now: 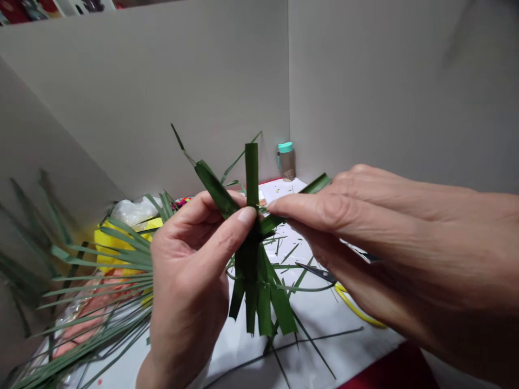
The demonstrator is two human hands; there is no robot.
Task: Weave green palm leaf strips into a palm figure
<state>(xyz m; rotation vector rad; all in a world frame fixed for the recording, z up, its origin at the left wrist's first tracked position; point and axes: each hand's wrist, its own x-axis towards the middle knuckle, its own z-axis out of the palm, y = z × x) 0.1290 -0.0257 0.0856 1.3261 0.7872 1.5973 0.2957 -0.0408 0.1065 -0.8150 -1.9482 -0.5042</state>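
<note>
**Fingers (246, 216) closed hard on the woven palm-leaf strips (252, 281)**

Left hand (186, 270) holds the bundle upright, its thumb pressed on the crossing where the strips meet and its other fingers curled behind. Right hand (377, 232) appears to pinch a flat strip (272, 222) running out sideways from that crossing, between forefinger and thumb. Firm pressure right at the crossing looks most important, since it should stop the weave from slackening while that strip is handled. Beyond the right fingers, scissors (318, 273) and a yellow cord (357, 308) lie on the tabletop (344, 337); left of the left fingers, long palm leaves (101, 286) fan out.
</note>
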